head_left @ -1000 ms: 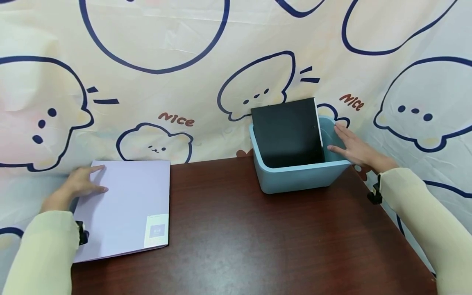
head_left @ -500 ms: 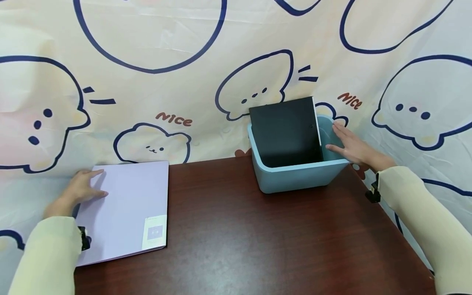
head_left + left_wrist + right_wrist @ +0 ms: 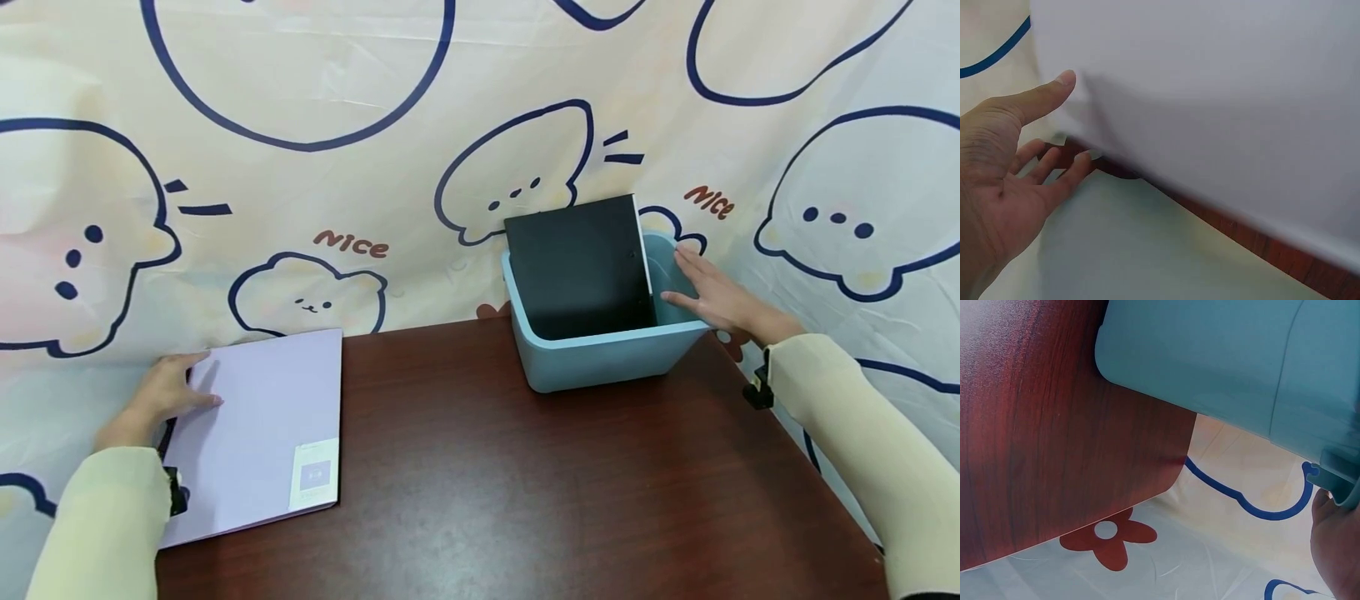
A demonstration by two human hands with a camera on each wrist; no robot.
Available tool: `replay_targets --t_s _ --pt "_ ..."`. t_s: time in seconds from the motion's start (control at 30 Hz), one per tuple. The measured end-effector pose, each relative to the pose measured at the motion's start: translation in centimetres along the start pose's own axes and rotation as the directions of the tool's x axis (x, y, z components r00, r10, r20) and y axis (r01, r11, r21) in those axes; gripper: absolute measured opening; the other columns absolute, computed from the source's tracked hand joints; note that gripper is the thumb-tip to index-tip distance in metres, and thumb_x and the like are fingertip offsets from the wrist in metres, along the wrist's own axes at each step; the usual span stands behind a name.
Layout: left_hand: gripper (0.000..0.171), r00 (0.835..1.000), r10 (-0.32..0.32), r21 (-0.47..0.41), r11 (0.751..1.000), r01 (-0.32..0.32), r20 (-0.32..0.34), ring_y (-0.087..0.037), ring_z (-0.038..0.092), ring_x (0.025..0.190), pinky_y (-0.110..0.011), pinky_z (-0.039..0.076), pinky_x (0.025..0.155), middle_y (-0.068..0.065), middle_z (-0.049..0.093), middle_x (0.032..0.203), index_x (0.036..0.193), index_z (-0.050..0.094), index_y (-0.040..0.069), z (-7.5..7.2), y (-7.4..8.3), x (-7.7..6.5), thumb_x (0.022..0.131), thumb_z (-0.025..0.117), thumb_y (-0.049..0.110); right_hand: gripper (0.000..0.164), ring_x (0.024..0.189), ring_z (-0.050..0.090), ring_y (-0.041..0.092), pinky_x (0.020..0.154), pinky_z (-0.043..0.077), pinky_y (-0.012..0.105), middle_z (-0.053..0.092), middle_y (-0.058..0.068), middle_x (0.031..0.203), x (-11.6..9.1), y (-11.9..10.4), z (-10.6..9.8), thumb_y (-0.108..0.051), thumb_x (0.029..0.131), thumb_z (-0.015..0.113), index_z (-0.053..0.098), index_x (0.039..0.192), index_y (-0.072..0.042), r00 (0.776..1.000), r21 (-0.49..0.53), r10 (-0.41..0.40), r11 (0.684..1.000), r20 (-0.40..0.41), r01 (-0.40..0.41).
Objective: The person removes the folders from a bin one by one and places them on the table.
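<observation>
A flat lavender folder [image 3: 262, 417] with a pale label [image 3: 313, 475] lies at the table's left side. My left hand [image 3: 163, 396] is at its far left corner, thumb on the cover. In the left wrist view, the other fingers [image 3: 1063, 178] of this hand reach under the folder's edge [image 3: 1210, 112], which is slightly raised. My right hand [image 3: 716, 296] rests over the right end of a blue plastic bin [image 3: 600, 362], fingers straight. Only part of the right hand [image 3: 1338, 550] shows below the bin's rim [image 3: 1329, 478] in the right wrist view.
A black panel with a white edge [image 3: 581, 271] stands slanted in the bin and rises above its rim. The dark wooden table [image 3: 487, 475] ends at a cloth backdrop [image 3: 420, 183] printed with cartoon bears. The table's right edge runs past the right forearm.
My left hand has shifted slightly right and down with the folder's left edge, and that edge has lifted a little. The right hand and the bin stay in place.
</observation>
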State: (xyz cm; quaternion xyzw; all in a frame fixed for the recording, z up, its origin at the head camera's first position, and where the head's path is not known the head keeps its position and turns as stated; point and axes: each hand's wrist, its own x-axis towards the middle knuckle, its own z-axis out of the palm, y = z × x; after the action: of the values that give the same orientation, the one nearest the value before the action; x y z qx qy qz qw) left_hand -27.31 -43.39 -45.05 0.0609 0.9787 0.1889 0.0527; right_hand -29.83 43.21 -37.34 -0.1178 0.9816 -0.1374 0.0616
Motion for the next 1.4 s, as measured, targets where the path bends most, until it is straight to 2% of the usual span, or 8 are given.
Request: replay_targets --t_s 0.13,0.37,0.57,0.77,1.03,1.4 --pt "0.090 0.999 0.050 0.024 0.998 -0.050 0.000 -0.071 0.034 0.129 -0.077 0.031 0.109 -0.056 0.034 0.141 0.146 0.035 -0.025 -0.2 0.2 0.3 0.080 0.086 0.008 0.097 0.161 -0.005 0.048 0.124 0.006 0.075 -0.012 0.020 0.176 -0.1 0.0 -0.1 -0.058 0.107 0.048 -0.003 0.168 -0.002 1.000 -0.002 0.002 1.000 0.002 -0.002" --pt "0.094 0.998 -0.003 -0.024 1.000 0.005 0.057 -0.072 0.023 0.136 -0.079 0.024 0.113 -0.056 0.023 0.146 0.155 0.023 -0.019 -0.5 1.3 0.2 0.092 0.080 0.022 0.097 0.161 -0.004 0.048 0.123 0.007 0.075 -0.012 0.019 0.176 -0.2 -0.2 -0.1 -0.058 0.107 0.048 -0.002 0.168 -0.002 1.000 -0.013 -0.001 1.000 0.005 0.001" --pt "0.094 0.999 -0.006 -0.033 0.999 0.008 0.054 -0.071 0.018 0.142 -0.079 0.020 0.115 -0.051 0.019 0.155 0.157 0.022 -0.018 -0.7 2.3 0.5 0.097 0.077 0.029 0.096 0.161 -0.004 0.048 0.123 0.008 0.075 -0.011 0.021 0.176 -0.3 -0.3 -0.1 -0.057 0.107 0.048 -0.002 0.168 -0.001 1.000 -0.014 -0.007 1.000 0.004 0.007" --pt "0.093 0.999 0.008 -0.033 0.999 -0.007 0.035 -0.071 0.019 0.142 -0.081 0.021 0.114 -0.052 0.019 0.155 0.159 0.021 -0.015 -0.6 3.1 0.8 0.100 0.074 0.033 0.096 0.161 -0.004 0.048 0.123 0.006 0.075 -0.011 0.021 0.176 -0.3 -0.3 -0.1 -0.056 0.107 0.048 -0.002 0.168 -0.001 1.000 -0.009 -0.007 1.000 0.007 0.007" --pt "0.087 1.000 0.026 -0.047 0.999 -0.027 -0.013 -0.069 0.022 0.143 -0.082 0.024 0.111 -0.050 0.021 0.156 0.161 0.023 -0.012 -1.0 5.5 1.6 0.102 0.071 0.032 0.096 0.161 -0.003 0.049 0.123 0.007 0.075 -0.011 0.022 0.176 -0.3 -0.2 -0.1 -0.055 0.108 0.049 -0.001 0.168 0.000 1.000 -0.007 -0.009 1.000 0.009 0.009" --pt "0.089 0.998 0.059 -0.064 0.996 -0.060 -0.021 -0.068 0.023 0.145 -0.083 0.026 0.111 -0.047 0.020 0.159 0.164 0.025 -0.005 -1.6 9.4 2.4 0.100 0.074 0.034 0.096 0.161 -0.003 0.049 0.123 0.008 0.075 -0.009 0.024 0.176 0.0 0.0 0.0 -0.055 0.108 0.050 0.000 0.168 0.002 1.000 -0.007 -0.017 1.000 -0.001 0.017"
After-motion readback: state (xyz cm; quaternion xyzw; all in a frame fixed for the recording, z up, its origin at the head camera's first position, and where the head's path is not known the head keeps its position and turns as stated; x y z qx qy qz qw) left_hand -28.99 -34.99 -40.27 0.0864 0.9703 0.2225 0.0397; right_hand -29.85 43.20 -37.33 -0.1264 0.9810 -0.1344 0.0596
